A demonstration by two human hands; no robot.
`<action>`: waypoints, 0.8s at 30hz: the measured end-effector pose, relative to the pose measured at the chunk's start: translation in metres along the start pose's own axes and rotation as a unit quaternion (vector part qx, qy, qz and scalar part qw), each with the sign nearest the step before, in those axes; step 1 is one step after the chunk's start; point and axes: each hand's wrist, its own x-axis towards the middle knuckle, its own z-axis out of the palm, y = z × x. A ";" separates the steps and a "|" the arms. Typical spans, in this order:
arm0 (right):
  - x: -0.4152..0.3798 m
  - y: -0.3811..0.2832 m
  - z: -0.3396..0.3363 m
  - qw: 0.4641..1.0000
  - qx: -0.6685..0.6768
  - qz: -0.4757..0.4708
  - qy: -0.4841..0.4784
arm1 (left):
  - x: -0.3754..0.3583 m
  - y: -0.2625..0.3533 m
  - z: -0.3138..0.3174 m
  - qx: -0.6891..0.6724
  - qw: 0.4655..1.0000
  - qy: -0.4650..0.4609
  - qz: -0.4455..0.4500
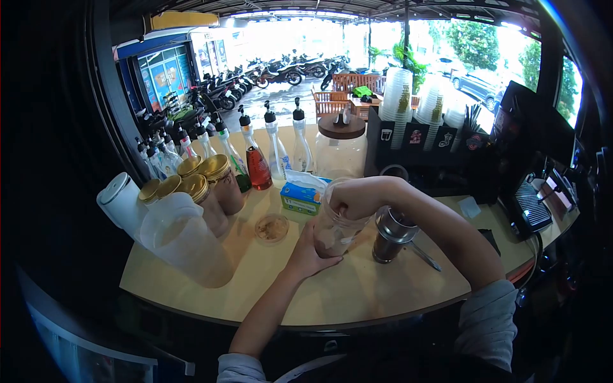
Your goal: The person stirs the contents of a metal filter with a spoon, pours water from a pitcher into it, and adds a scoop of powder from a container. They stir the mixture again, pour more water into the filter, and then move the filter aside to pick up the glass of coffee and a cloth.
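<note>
My left hand (310, 255) is wrapped round the lower part of a clear jar (332, 233) on the counter. From the right, my right hand (351, 201) reaches down into the jar's mouth; its fingers are bent inside, and what they hold, if anything, cannot be made out. Just right of the jar stands a metal cup (391, 239), with a metal utensil (426, 256) lying beside it. A blue and green tissue box (301, 198) is behind the jar. To the left lies a small round dish (272, 228) with brownish contents.
Gold-lidded jars (195, 188) and a frosted pitcher (188, 239) stand at the left. Pump bottles (258, 167) line the back, beside a wood-lidded jar (340, 150). A cup rack (415, 143) and a machine (533, 207) are at the right.
</note>
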 end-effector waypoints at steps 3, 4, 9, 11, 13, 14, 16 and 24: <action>-0.018 -0.009 -0.012 0.998 0.055 0.009 0.027 | -0.001 0.004 -0.001 -0.004 1.000 -0.002 -0.007; -0.023 -0.012 -0.016 0.996 0.073 0.016 0.047 | -0.001 0.005 -0.001 -0.015 1.000 -0.005 -0.017; -0.050 -0.009 -0.030 0.991 0.082 0.003 0.104 | -0.003 0.001 -0.001 -0.011 1.000 0.007 -0.010; -0.059 -0.002 -0.028 0.987 0.107 0.008 0.123 | -0.004 0.002 -0.001 -0.015 1.000 0.010 -0.006; -0.068 0.006 -0.023 0.981 0.131 0.012 0.143 | -0.004 0.004 0.000 -0.027 0.999 0.007 -0.022; -0.072 0.010 -0.020 0.975 0.145 0.006 0.169 | -0.004 0.003 0.000 -0.027 0.999 0.006 -0.019; -0.082 0.015 -0.016 0.967 0.158 0.000 0.198 | -0.003 0.000 0.002 -0.033 0.999 0.022 0.003; -0.132 0.029 0.009 0.913 0.191 0.000 0.360 | -0.006 -0.007 0.003 -0.061 0.997 0.019 -0.048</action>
